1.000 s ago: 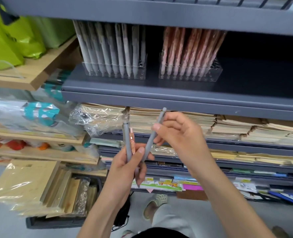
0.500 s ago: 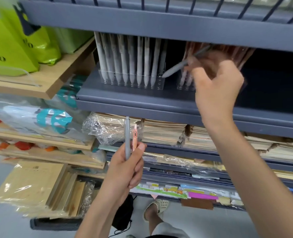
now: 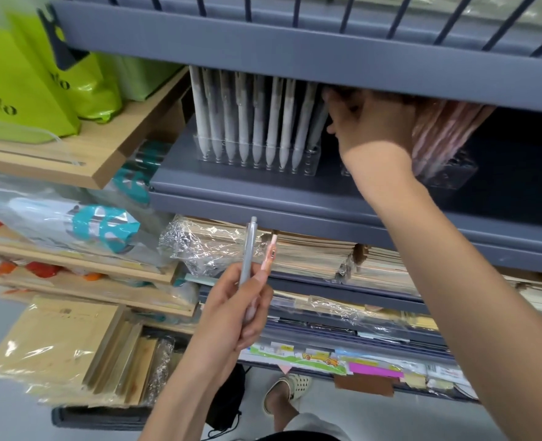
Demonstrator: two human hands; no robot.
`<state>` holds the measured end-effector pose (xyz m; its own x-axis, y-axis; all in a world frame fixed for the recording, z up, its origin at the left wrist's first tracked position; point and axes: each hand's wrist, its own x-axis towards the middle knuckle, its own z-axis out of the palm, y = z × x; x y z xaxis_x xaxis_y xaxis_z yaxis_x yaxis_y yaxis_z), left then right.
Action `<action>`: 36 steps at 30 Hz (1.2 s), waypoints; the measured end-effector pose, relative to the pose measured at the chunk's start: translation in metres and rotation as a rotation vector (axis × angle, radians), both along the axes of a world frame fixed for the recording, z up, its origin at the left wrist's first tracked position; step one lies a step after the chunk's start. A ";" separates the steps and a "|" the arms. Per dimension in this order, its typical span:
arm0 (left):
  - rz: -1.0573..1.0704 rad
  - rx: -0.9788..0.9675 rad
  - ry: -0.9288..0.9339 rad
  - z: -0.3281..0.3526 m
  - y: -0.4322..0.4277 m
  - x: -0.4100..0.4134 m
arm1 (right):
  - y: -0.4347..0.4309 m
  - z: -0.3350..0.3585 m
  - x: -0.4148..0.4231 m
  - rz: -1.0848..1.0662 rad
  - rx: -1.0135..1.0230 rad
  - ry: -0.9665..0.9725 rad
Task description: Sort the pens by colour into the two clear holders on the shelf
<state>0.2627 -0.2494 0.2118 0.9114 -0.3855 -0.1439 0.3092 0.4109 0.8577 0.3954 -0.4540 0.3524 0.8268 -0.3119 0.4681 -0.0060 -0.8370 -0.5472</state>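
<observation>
The left hand (image 3: 231,313) grips a grey pen (image 3: 250,246) and a pink pen (image 3: 271,253) upright. The right hand (image 3: 371,125) curls beside the left holder (image 3: 311,162); its hold cannot be told.

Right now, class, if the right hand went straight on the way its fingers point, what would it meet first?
Probably the rightmost grey pens in their clear holder; the right hand points left at them, though depth is unclear.

Right hand (image 3: 371,125) with slim grey plastic pen (image 3: 318,122): a second ago I pull it from the grey-and-pink pen bundle (image 3: 250,249) in my left hand (image 3: 231,316). Now it is raised to the dark grey metal shelf (image 3: 263,198), with the pen tilted at the right end of the clear plastic holder of grey pens (image 3: 257,159).
</observation>
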 end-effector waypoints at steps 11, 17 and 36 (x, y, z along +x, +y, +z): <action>0.062 0.062 -0.083 0.001 -0.008 -0.004 | 0.006 0.008 0.009 -0.001 0.013 0.143; 0.105 0.038 -0.059 0.002 -0.006 -0.009 | 0.003 0.003 -0.008 0.088 0.165 0.096; 0.066 0.037 -0.088 0.003 -0.027 -0.024 | 0.009 -0.057 -0.143 0.505 0.799 0.387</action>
